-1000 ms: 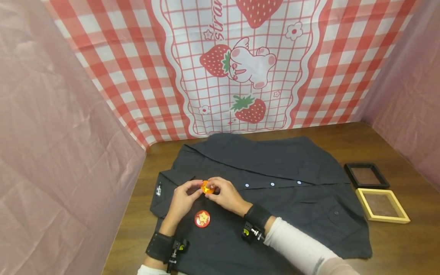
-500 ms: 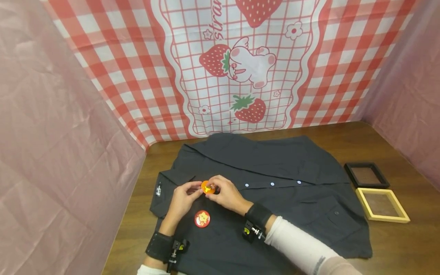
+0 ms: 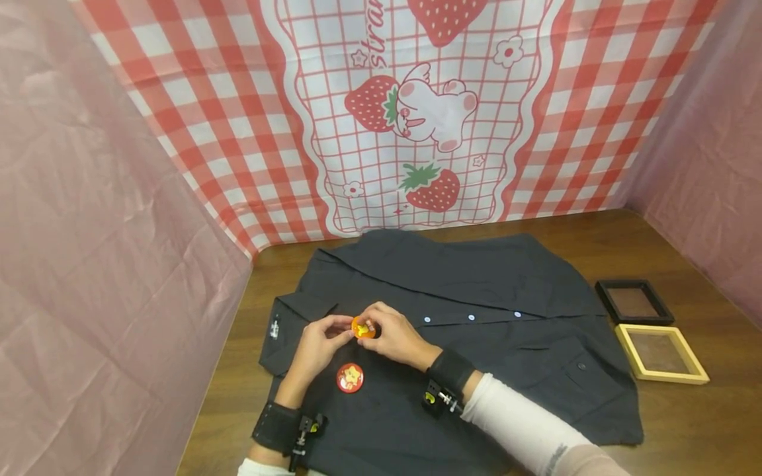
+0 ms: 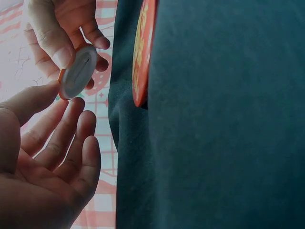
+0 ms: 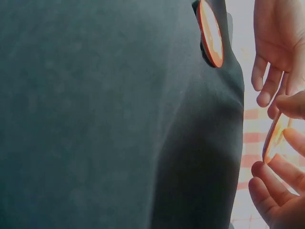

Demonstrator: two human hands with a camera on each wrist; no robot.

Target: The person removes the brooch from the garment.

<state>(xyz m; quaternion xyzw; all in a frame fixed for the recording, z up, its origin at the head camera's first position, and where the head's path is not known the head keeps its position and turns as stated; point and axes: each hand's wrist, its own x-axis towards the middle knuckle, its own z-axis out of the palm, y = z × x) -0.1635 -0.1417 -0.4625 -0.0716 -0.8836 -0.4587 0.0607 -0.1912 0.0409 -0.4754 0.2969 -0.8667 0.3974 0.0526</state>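
Note:
Both hands are raised over a dark shirt [image 3: 476, 357] with an orange pin badge [image 3: 362, 328] between them. My right hand [image 3: 397, 336] pinches the badge by its edge with thumb and fingers. From the other side, my left hand [image 3: 317, 347] grips its rim between thumb and fingertips, the remaining fingers spread. In the left wrist view, the badge's silvery back [image 4: 81, 71] faces the camera, a thin pin across it. A round red badge [image 3: 350, 378] with a yellow star figure is on the shirt, just below the hands.
The shirt lies spread on a wooden table [image 3: 714, 423], its collar to the left and white buttons [image 3: 471, 318] along the placket. At the right stand a black frame [image 3: 663, 311] and a yellow frame [image 3: 669, 378]. A checked strawberry cloth [image 3: 238, 132] hangs behind, pink cloth [image 3: 119, 264] at the sides.
The orange badge and my right hand have shifted slightly to the right, and the badge has turned a little. My left hand stays nearly still; the red badge has not moved.

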